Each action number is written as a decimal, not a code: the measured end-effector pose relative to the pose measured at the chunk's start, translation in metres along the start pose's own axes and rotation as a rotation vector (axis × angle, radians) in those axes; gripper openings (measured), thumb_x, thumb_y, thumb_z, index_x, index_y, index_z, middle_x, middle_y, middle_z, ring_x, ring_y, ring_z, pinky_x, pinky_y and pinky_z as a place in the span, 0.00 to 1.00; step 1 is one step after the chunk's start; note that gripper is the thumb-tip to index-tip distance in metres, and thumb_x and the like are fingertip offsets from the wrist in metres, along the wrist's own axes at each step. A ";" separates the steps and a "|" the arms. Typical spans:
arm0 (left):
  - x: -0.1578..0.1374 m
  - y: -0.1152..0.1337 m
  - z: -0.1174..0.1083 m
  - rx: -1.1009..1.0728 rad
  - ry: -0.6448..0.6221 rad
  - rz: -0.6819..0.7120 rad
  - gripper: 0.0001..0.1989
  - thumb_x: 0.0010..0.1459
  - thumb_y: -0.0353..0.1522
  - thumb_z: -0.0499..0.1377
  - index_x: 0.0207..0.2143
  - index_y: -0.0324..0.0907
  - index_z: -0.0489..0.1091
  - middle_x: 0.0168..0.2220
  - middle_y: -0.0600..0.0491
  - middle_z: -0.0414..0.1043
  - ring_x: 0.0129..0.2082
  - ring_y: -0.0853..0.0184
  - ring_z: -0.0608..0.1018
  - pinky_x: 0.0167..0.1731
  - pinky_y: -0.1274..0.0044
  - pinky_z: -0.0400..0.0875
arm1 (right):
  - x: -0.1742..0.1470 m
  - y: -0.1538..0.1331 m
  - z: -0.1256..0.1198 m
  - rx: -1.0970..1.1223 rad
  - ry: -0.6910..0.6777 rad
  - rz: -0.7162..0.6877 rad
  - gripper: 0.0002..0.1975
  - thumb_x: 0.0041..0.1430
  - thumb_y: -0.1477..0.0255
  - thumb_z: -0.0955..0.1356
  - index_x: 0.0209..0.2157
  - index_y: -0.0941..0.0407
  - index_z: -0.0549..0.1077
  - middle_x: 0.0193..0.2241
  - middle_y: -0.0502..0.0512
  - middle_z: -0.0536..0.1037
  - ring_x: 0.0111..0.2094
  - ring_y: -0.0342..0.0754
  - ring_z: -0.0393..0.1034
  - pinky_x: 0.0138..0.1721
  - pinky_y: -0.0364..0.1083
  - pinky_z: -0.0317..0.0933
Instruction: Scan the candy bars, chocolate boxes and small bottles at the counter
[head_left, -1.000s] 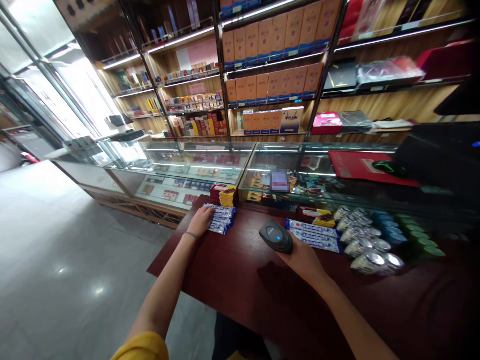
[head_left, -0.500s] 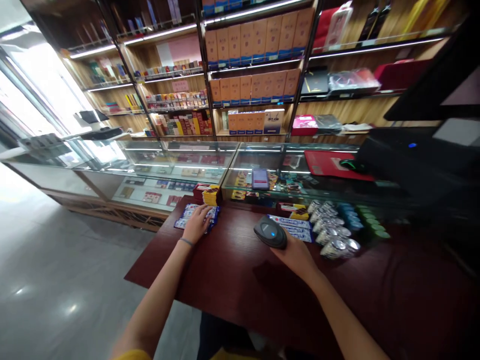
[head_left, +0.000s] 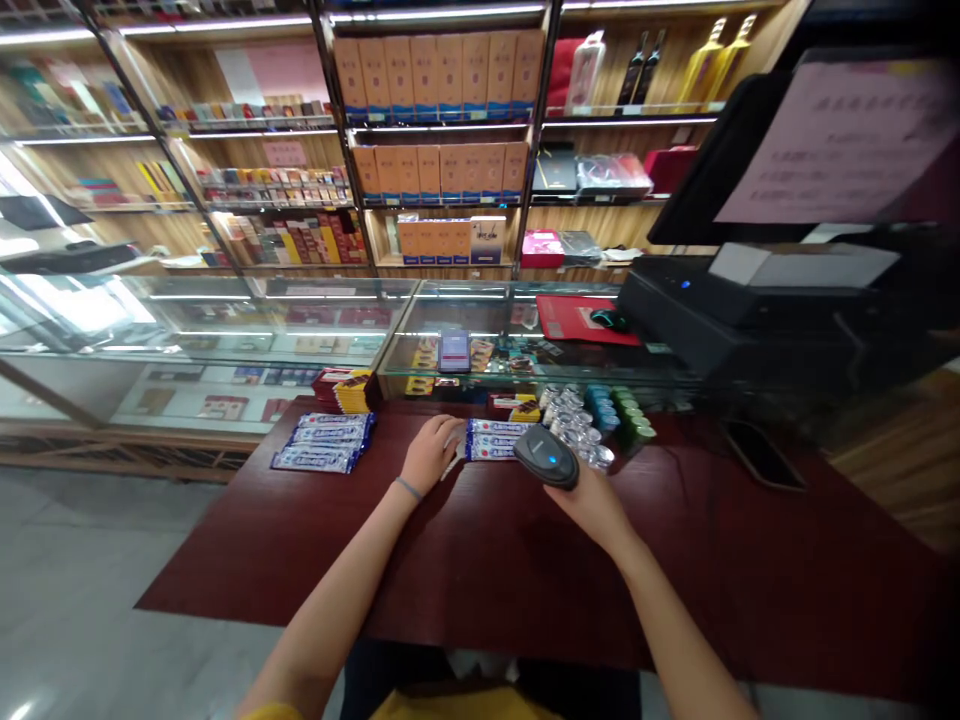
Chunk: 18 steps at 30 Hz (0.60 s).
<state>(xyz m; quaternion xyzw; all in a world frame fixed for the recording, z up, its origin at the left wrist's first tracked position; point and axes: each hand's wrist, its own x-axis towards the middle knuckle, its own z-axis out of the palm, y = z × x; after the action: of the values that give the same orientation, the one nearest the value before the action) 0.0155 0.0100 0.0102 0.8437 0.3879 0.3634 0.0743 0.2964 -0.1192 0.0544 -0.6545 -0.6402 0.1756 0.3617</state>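
Observation:
My right hand [head_left: 589, 500] is wrapped round the grip of a black barcode scanner [head_left: 546, 457] with a small blue light, held over the dark red table [head_left: 480, 570]. My left hand [head_left: 431, 455] is low over the tabletop, its fingers reaching to the left end of a row of blue-and-white snack packets [head_left: 491, 440]. A pale patch shows under its fingertips; I cannot make out what it is. Farther left lies an overlapping pile of similar blue-and-white packets [head_left: 326, 442]. The scanner hides the right end of the nearer row.
Silver-topped cans [head_left: 574, 425], blue cans [head_left: 602, 408] and green cans [head_left: 632, 415] stand right of the packets. Yellow-and-red packs [head_left: 351, 390] are stacked by the glass display case [head_left: 300, 330]. A phone [head_left: 765, 455] lies at the right, near a black monitor [head_left: 720, 160].
My left hand has left the left-hand packet pile and moved right to the other row. The right hand still holds the scanner. The view has turned to the right.

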 end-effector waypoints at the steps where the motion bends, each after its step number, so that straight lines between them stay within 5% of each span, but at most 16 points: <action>1: 0.004 0.006 0.008 -0.010 -0.013 0.008 0.16 0.66 0.31 0.55 0.55 0.44 0.69 0.51 0.45 0.71 0.53 0.59 0.74 0.56 0.65 0.71 | -0.003 0.005 -0.004 -0.016 0.011 0.022 0.30 0.53 0.67 0.71 0.58 0.56 0.69 0.47 0.63 0.82 0.51 0.63 0.76 0.48 0.54 0.70; 10: 0.031 0.040 0.062 0.027 -0.109 0.103 0.17 0.64 0.28 0.57 0.56 0.41 0.69 0.55 0.43 0.70 0.55 0.57 0.72 0.57 0.63 0.69 | -0.021 0.031 -0.035 -0.042 0.041 0.135 0.26 0.52 0.67 0.71 0.55 0.51 0.72 0.42 0.58 0.84 0.50 0.60 0.77 0.49 0.52 0.70; 18: 0.041 0.044 0.082 0.135 -0.163 0.084 0.14 0.64 0.28 0.57 0.52 0.41 0.73 0.47 0.44 0.75 0.48 0.57 0.74 0.50 0.64 0.71 | -0.026 0.036 -0.045 0.003 0.023 0.143 0.26 0.54 0.66 0.71 0.56 0.52 0.71 0.43 0.60 0.84 0.53 0.61 0.76 0.52 0.53 0.68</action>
<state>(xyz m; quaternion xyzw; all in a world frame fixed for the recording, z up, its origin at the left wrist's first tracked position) 0.1143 0.0220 -0.0085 0.8892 0.3686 0.2691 0.0333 0.3499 -0.1527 0.0536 -0.7001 -0.5874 0.1943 0.3565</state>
